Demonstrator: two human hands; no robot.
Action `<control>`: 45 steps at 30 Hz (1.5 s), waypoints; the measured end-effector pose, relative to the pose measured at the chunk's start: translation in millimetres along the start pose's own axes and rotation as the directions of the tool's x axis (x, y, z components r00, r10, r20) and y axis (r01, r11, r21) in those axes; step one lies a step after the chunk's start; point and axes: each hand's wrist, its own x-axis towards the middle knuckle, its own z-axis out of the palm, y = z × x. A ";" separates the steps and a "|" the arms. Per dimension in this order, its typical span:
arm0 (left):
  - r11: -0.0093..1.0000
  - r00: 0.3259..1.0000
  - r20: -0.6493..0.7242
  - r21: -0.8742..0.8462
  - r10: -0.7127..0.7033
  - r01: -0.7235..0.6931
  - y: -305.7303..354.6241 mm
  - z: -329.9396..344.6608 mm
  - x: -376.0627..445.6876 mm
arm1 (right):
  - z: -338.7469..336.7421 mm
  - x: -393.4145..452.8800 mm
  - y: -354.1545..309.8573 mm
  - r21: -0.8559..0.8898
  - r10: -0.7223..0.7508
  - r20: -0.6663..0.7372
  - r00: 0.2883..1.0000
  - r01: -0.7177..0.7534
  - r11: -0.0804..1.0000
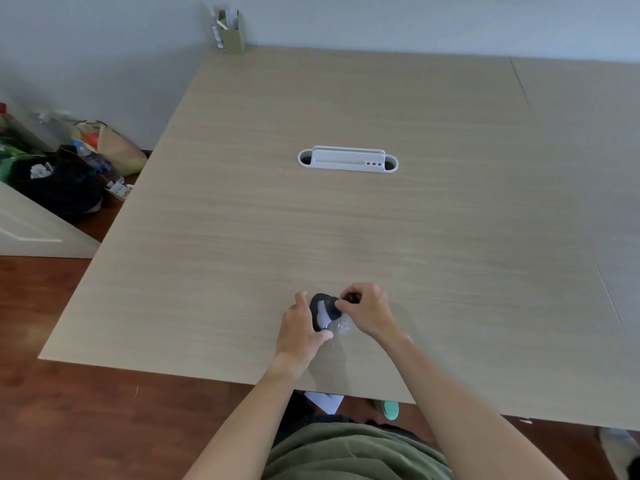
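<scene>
Near the 6 o'clock edge of the counter [381, 237], both hands meet over a small dark thing [320, 306] with a pale grey patch on its face. It is too small and blurred to say what it is. The left grip [301, 323] is clenched round it from 9 o'clock, with the thumb tip pressed at its lower edge and one finger showing above its top. The other fingers are hidden behind it. The right grip [369, 313] comes in from 3 o'clock and pinches a dark bit [352, 298] at the thing's 2 o'clock corner. I cannot tell whether that bit belongs to the thing or is a separate piece. A scrap of clear wrap [341, 328] glints at its 5 o'clock side, its outline hard to follow. Whether the thing rests on the counter or is lifted just off it cannot be told.

At 12 o'clock, well apart from the hands, a white tray [348, 161] with a round hole at each end sits in the counter. At 11 o'clock, by the far corner, stands a box [232, 32] whose contents are blurred. Off the counter at 9 o'clock, a black bag [59, 192] lies on the floor among other clutter, part of it cut off by the frame. Below the 6 o'clock edge, a sheet of paper [325, 402] and a teal shoe [390, 409] peek out, mostly hidden.
</scene>
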 end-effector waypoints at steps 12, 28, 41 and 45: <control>0.986 0.996 -0.038 -0.154 -0.075 0.068 -17.0 6.2 -6.0 | 18.6 1.9 -21.2 -0.142 -0.096 0.214 0.972 0.129 0.981; 0.997 0.997 -0.038 -0.046 -0.067 0.066 -14.6 4.0 -2.5 | 1.3 17.7 -2.7 -0.104 -0.028 -0.187 0.982 0.009 0.995; 0.972 0.999 0.028 0.233 -0.036 0.028 -4.2 6.7 6.7 | -5.2 8.0 -2.2 0.020 0.001 -0.256 0.967 0.005 1.000; 0.976 0.999 0.029 0.217 -0.045 0.038 -4.3 6.2 7.0 | -9.0 4.8 -14.2 0.122 0.047 -0.005 0.999 -0.046 0.991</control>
